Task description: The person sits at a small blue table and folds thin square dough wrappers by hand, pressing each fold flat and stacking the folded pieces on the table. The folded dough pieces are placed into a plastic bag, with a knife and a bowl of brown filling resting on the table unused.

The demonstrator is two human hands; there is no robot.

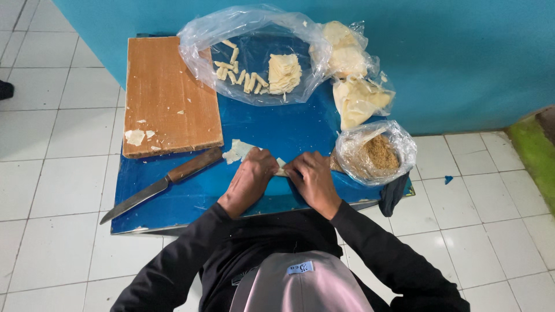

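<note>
My left hand (251, 179) and my right hand (312, 179) meet over the front of a low blue table (173, 199). Between their fingertips they pinch a small pale sheet of dough wrapper (281, 167), mostly hidden by my fingers. Loose scraps of the same pale wrapper (238, 151) lie just left of my left hand. A clear bag of brown crumbly filling (376, 153) stands open beside my right hand.
A wooden cutting board (167, 95) lies at the left with scraps on it. A wood-handled knife (162, 184) rests below it. At the back, an open plastic bag (254, 55) holds rolled pieces and a wrapper stack; bagged wrappers (352, 81) sit right. White tiled floor surrounds the table.
</note>
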